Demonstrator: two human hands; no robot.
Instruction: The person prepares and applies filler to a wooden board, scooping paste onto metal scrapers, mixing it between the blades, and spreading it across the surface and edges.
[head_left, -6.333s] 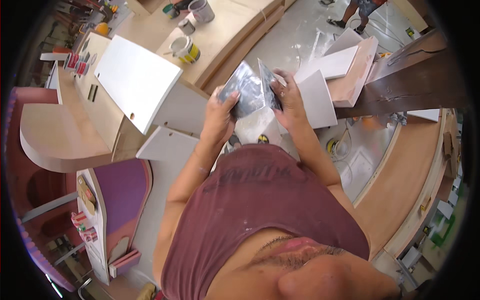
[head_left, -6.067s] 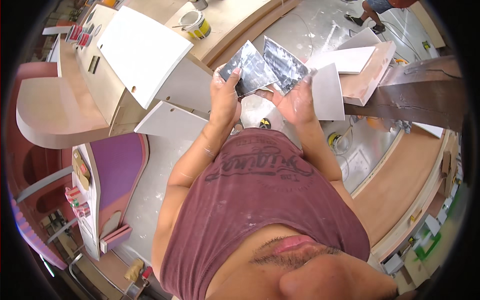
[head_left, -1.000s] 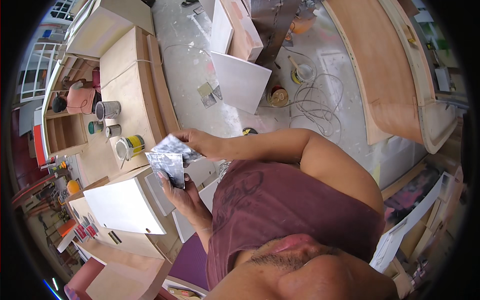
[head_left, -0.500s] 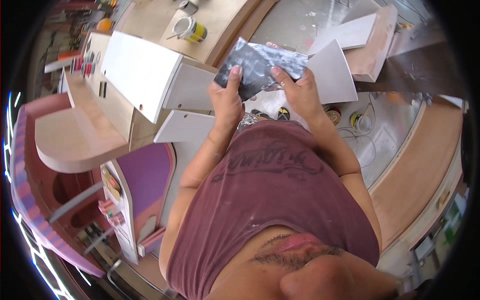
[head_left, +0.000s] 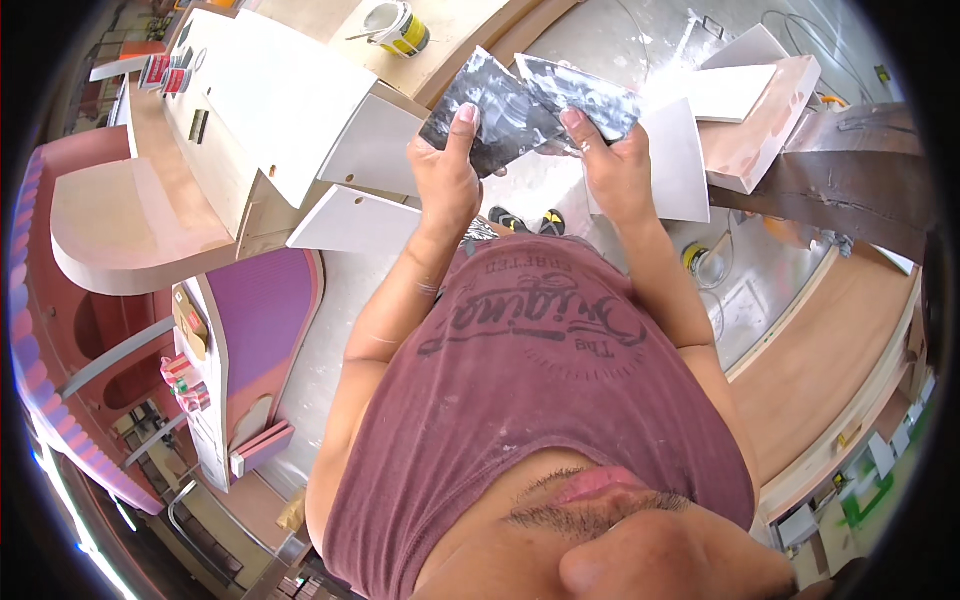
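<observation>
My left hand [head_left: 447, 170] is closed on a dark, flat putty spreader [head_left: 490, 105] smeared with white paste, its thumb lying on the upper face. In my right hand [head_left: 620, 175] is a second putty spreader [head_left: 590, 92], dark and more thickly streaked with white, also pinned under the thumb. The two plates are tilted, and their lower inner corners overlap or lie close together; I cannot tell whether they touch. My fingers beneath the plates are mostly hidden. A little white paste shows on the right fingers.
An open tin with a yellow label [head_left: 405, 35] stands on the wooden bench at upper left. White panels [head_left: 290, 90] lie nearby. At right are a white curved panel [head_left: 668, 160], a dark beam [head_left: 850, 175] and a curved wooden piece [head_left: 810, 340]. Another tin [head_left: 700, 262] sits on the floor.
The spreaders overlapped more before; their upper corners are now apart, the right one shifted right. Both hands remain closed on them. The whole view has shifted slightly.
</observation>
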